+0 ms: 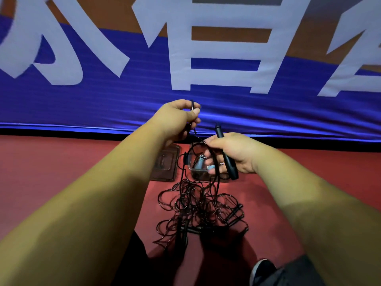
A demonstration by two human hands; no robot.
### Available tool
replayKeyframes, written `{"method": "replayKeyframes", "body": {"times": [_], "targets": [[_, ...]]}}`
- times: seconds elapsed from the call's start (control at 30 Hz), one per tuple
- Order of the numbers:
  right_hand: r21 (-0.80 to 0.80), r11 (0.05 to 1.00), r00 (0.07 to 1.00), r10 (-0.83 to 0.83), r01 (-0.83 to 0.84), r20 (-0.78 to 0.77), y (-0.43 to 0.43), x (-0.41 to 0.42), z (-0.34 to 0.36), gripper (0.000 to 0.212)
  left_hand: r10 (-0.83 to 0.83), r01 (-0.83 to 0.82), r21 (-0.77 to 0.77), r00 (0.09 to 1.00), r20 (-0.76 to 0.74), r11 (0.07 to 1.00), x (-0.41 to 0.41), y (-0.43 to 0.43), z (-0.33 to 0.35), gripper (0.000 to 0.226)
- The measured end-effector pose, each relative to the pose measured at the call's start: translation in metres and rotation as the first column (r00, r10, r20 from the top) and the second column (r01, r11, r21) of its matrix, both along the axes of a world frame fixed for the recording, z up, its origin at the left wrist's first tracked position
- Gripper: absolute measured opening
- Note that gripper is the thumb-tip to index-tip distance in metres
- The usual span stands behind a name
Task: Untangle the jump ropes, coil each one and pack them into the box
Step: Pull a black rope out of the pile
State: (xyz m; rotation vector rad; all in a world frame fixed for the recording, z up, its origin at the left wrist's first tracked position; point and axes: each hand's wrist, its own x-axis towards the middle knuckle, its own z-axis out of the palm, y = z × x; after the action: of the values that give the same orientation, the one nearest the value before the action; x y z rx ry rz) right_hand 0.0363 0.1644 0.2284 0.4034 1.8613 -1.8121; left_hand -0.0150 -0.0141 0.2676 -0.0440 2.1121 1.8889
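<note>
— Where are the ropes [195, 209]?
— Heaped, lower centre. Left hand [179, 118] pinches a cord [192, 104]; right hand [237, 154] grips a handle [231, 169].
— The box [198, 173]?
— Mid-frame, half hidden behind that hand; contents unclear.

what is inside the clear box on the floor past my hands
Inside the clear box, pale grey-blue pieces show, too blurred to identify. The right hand and the black handle it grips cover the box's right side, so the rest is hidden.
</note>
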Motion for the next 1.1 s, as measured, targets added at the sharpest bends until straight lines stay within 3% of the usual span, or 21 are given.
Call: {"method": "replayKeyframes", "body": {"times": [0.13,0.23,0.33,0.43,0.5,0.57,0.67,0.73,0.8,0.83,0.93,1.0,1.1], "targets": [[0.157,0.986,0.997,0.070,-0.062,-0.042,0.002,0.001,-0.003,0.024,-0.035,-0.003,0.290,0.991,0.128,0.957,0.001,0.004,0.009,0.025],[0.029,0.996,0.991,0.084,-0.082,-0.106,0.002,0.000,-0.002,0.038,0.003,-0.105,0.511,0.981,0.196,0.853,-0.001,0.008,0.014,0.028],[-0.055,0.981,0.976,0.178,-0.186,-0.129,-0.002,0.002,0.002,0.033,0.036,-0.237,0.685,0.955,0.294,0.689,-0.005,0.007,0.016,0.018],[-0.126,0.950,0.953,0.268,-0.285,-0.139,-0.006,0.005,0.004,0.022,0.042,-0.324,0.746,0.928,0.370,0.582,-0.009,0.002,0.017,0.011],[-0.138,0.943,0.949,0.285,-0.302,-0.131,-0.008,0.007,0.010,0.018,0.080,-0.318,0.704,0.934,0.349,0.635,-0.012,0.001,0.015,0.012],[-0.159,0.960,0.969,0.215,-0.232,-0.120,-0.012,0.008,0.017,0.016,0.115,-0.259,0.565,0.954,0.278,0.783,-0.014,0.000,0.011,0.021],[-0.232,0.973,0.989,-0.030,-0.005,-0.146,-0.016,0.002,0.027,0.018,0.110,-0.153,0.179,0.968,0.227,0.972,-0.013,0.000,-0.001,0.053],[-0.313,0.938,0.968,-0.202,0.148,-0.147,-0.013,-0.005,0.031,0.022,0.009,-0.009,0.000,0.956,0.293,1.000,-0.006,0.001,-0.007,0.051],[-0.387,0.880,0.928,-0.348,0.275,-0.132,-0.006,-0.011,0.035,0.023,-0.166,0.188,-0.016,0.902,0.399,0.982,0.004,0.003,-0.010,0.036],[-0.418,0.847,0.905,-0.409,0.328,-0.119,-0.001,-0.013,0.036,0.024,-0.268,0.306,-0.024,0.865,0.424,0.952,0.009,0.005,-0.012,0.040],[-0.477,0.764,0.840,-0.535,0.435,-0.091,0.011,-0.016,0.037,0.025,-0.561,0.643,-0.078,0.715,0.416,0.762,0.021,0.008,-0.025,0.048],[-0.477,0.740,0.814,-0.575,0.474,-0.083,0.016,-0.018,0.035,0.026,-0.669,0.742,-0.058,0.633,0.390,0.668,0.026,0.011,-0.033,0.043],[-0.463,0.735,0.806,-0.588,0.496,-0.069,0.021,-0.019,0.033,0.028,-0.674,0.733,-0.034,0.641,0.366,0.679,0.029,0.015,-0.033,0.024]]}}
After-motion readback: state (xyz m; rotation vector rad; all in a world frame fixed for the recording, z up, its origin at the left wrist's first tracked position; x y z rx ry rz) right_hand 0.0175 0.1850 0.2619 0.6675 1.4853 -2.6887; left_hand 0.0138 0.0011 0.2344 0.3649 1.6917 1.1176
